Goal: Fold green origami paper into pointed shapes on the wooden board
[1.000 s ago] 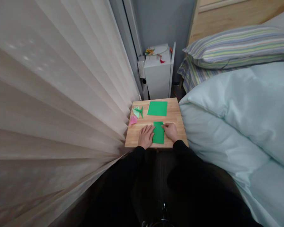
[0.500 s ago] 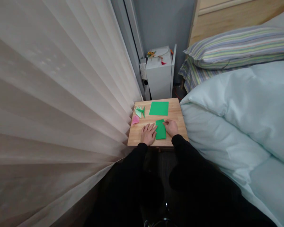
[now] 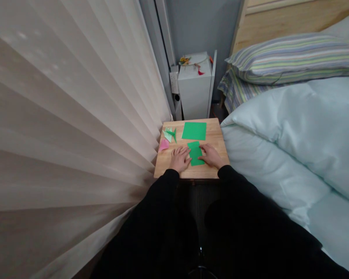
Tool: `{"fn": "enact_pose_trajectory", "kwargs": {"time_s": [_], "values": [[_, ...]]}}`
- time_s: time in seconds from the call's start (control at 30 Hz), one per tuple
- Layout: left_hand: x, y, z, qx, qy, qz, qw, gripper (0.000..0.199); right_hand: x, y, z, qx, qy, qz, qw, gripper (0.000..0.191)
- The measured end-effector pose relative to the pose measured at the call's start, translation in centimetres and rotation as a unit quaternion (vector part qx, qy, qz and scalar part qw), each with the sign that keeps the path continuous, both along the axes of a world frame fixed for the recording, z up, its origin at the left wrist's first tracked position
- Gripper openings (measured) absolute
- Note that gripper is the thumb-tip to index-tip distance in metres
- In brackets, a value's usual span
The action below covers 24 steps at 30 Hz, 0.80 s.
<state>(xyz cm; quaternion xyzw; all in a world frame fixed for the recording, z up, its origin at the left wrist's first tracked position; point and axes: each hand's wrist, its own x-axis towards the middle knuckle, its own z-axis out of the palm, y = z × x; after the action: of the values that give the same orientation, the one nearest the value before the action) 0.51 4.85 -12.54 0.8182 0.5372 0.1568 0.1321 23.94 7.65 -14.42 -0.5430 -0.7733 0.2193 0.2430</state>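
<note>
Two sheets of green paper lie on one small wooden table [image 3: 159, 164] at the centre of the frame. The narrower green sheet [image 3: 196, 154] is between two bare hands; the wider green sheet [image 3: 194, 131] lies just above it in the frame. Three small folded papers sit at the table's upper left: one pale green [image 3: 167, 135], one darker green [image 3: 173, 133] and one pink [image 3: 164, 145].

The narrower sheet's long axis runs up the frame, its upper end leaning slightly left. The wider sheet lies lengthwise across the frame.

The left hand [image 3: 180, 159] reaches up from below, palm down and unclenched, its fingers spread and the fingertips at the narrower sheet's left edge. The right hand [image 3: 211, 155] comes in from the lower right and points to the left, thumb and forefinger apart at the sheet's right edge; whether it pinches the paper cannot be told.

One white cabinet [image 3: 194, 93] stands at the upper centre, and one striped pillow [image 3: 296, 58] lies at the upper right.
</note>
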Motion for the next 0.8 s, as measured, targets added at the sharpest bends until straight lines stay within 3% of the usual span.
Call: {"fn": "enact_pose_trajectory", "kwargs": {"time_s": [0.3,0.5,0.8], "values": [[-0.3,-0.1,0.2,0.014,0.014,-0.017,1.000,0.055,-0.3,-1.3,0.0,0.028,-0.092,0.057,0.994,0.056],[0.0,-0.4,0.5,0.013,0.017,-0.018,1.000,0.054,-1.4,-2.2,-0.3,0.066,-0.128,0.043,0.989,0.069],[0.3,-0.6,0.9,0.020,0.034,-0.029,0.999,0.055,-2.0,-1.7,-0.3,0.076,-0.158,0.056,0.983,0.071]]}}
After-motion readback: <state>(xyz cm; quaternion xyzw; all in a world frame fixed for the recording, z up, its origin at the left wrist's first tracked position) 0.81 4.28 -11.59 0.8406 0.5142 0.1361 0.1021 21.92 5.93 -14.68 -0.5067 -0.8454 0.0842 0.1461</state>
